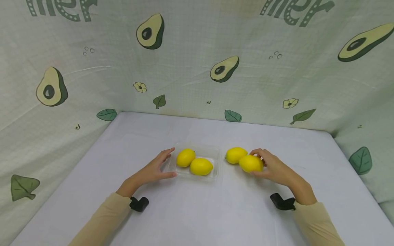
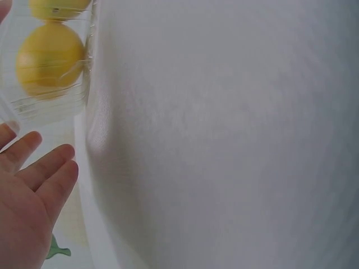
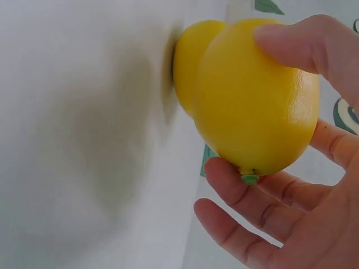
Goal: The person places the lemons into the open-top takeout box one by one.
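Observation:
My right hand (image 1: 272, 167) grips a lemon (image 3: 255, 101) between thumb and fingers, its green stem end facing the palm side in the right wrist view. Just behind it another lemon (image 1: 235, 155) lies on the table. To the left sits a clear plastic container (image 1: 216, 171) with two lemons inside, one toward its left (image 1: 185, 158) and one nearer the front (image 1: 201, 166). My left hand (image 1: 154, 169) is at the container's left side, thumb and fingers spread apart around that end. In the left wrist view, fingertips (image 2: 66, 151) show close beside the clear wall.
A white-covered table (image 1: 197, 212) spreads under everything. Behind and along the sides hangs a pale curtain (image 1: 184, 68) printed with avocados and leaves. Black wrist mounts (image 1: 139, 204) stick out from both beige sleeves.

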`<move>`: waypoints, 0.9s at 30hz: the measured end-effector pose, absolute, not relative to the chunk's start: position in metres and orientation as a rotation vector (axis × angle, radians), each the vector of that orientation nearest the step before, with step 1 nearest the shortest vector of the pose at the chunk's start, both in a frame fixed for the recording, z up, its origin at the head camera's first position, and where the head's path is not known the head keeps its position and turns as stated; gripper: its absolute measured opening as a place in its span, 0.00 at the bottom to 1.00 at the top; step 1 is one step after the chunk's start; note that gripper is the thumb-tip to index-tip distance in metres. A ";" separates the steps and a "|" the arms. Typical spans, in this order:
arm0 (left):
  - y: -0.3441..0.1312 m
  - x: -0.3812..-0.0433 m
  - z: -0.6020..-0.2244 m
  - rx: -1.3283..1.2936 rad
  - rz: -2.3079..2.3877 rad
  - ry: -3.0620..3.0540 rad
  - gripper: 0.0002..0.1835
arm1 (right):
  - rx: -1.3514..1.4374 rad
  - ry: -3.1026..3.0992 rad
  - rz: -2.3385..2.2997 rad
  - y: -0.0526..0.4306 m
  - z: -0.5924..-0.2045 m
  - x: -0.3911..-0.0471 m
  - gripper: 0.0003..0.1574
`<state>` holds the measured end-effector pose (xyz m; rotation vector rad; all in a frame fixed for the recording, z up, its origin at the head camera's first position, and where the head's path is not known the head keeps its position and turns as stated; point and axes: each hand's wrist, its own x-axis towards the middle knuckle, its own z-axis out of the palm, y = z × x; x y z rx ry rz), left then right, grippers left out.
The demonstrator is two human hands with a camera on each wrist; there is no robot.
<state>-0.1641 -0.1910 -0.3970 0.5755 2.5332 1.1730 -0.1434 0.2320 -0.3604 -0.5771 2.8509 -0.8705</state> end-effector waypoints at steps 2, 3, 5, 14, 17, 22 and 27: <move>-0.191 -0.164 -0.397 0.576 1.174 2.531 0.50 | -0.590 2.850 -0.882 0.229 -0.357 -0.143 0.35; -0.191 -0.164 -0.397 0.576 1.175 2.532 0.50 | -0.593 2.851 -0.883 0.227 -0.356 -0.142 0.35; -0.191 -0.164 -0.396 0.577 1.175 2.533 0.50 | -0.607 2.845 -0.895 0.223 -0.353 -0.142 0.35; -0.191 -0.164 -0.397 0.578 1.176 2.535 0.50 | -0.672 2.825 -0.934 0.202 -0.345 -0.144 0.33; -0.191 -0.164 -0.397 0.582 1.177 2.535 0.50 | -0.701 2.816 -0.947 0.194 -0.342 -0.145 0.33; -0.191 -0.164 -0.397 0.575 1.167 2.541 0.50 | -0.756 2.798 -0.972 0.180 -0.336 -0.146 0.31; -0.191 -0.164 -0.396 0.579 1.165 2.542 0.50 | -0.798 2.779 -0.972 0.166 -0.332 -0.147 0.29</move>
